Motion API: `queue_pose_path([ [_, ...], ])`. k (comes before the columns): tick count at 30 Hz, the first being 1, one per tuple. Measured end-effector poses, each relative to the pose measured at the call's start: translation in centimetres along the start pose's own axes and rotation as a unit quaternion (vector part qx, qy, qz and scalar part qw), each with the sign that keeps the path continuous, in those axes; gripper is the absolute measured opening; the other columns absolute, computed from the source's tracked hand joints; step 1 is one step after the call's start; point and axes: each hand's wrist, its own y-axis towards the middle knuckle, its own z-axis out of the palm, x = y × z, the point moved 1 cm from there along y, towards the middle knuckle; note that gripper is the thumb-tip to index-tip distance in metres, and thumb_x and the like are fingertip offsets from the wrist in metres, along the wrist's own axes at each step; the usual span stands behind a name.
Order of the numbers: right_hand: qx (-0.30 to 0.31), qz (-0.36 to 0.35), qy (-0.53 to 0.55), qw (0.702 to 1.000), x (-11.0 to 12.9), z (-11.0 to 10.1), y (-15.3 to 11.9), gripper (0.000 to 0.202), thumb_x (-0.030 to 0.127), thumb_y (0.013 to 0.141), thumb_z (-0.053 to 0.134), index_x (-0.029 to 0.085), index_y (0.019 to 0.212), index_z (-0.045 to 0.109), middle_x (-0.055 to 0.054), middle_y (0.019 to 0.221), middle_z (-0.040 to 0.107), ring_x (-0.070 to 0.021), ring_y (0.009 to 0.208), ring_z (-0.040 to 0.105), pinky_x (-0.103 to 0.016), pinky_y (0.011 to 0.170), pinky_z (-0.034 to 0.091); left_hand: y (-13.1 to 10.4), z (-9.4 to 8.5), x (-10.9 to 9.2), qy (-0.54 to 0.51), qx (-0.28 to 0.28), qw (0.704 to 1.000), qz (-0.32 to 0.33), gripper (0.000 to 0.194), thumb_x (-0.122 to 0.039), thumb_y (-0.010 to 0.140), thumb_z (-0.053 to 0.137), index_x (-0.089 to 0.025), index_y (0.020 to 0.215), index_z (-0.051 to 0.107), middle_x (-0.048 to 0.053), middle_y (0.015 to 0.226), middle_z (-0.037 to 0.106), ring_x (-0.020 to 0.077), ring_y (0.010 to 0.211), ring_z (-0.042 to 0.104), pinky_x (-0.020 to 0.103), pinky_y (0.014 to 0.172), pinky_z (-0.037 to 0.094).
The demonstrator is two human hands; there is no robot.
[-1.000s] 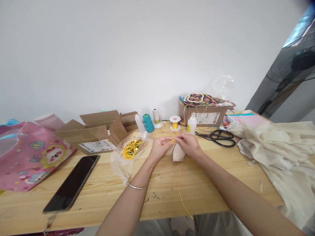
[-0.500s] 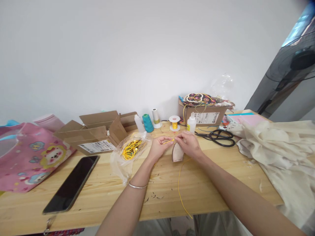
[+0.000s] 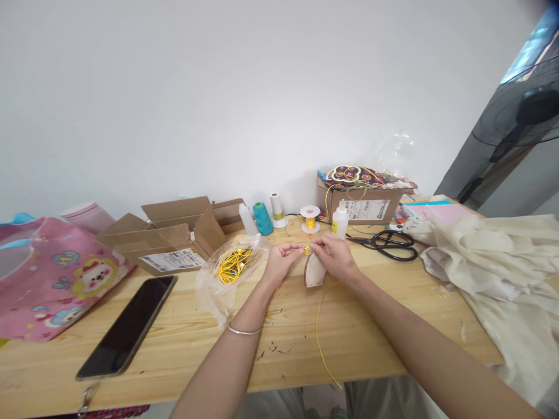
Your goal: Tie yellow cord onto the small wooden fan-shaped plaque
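1) A pink bag (image 3: 43, 279) printed with cartoon figures slumps at the left end of the tabletop (image 3: 183, 331), a dark-screened phone (image 3: 128, 326) lying near it
2) An open cardboard box (image 3: 131, 244) bearing a white label (image 3: 172, 260) sits near a pale wall (image 3: 279, 87)
3) Cream fabric (image 3: 493, 262) spills over the right-hand edge
4) A black fan (image 3: 537, 107), partly cropped, shows at far right
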Motion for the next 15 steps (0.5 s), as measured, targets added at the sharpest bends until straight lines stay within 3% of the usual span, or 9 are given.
queue_pose_path([
  [7, 0.004, 0.007, 0.021, 1.000, 0.09, 0.16, -0.08, 0.014, 0.026, 0.073, 0.045, 0.017, 0.068, 0.055, -0.002, 0.066, 0.057, -0.0125, 0.065, 0.051, -0.024, 0.059, 0.038, 0.32, -0.16, 0.33, 0.025, -0.024, 0.999, 0.004, 0.023, -0.031, 0.053, 0.063, -0.012, 0.067, 0.062, 0.002, 0.061, 0.062, 0.0088, 0.052, 0.050, 0.021, 0.054, 0.038],
  [15, -0.004, 0.000, 0.010, 1.000, 0.17, 0.02, -0.06, 0.014, 0.025, 0.073, 0.045, 0.017, 0.067, 0.054, -0.002, 0.065, 0.056, -0.0130, 0.066, 0.051, -0.024, 0.060, 0.037, 0.27, -0.18, 0.28, 0.050, -0.026, 0.998, 0.019, 0.024, -0.031, 0.053, 0.063, -0.012, 0.067, 0.061, 0.000, 0.057, 0.059, 0.0074, 0.049, 0.046, 0.020, 0.049, 0.034],
])
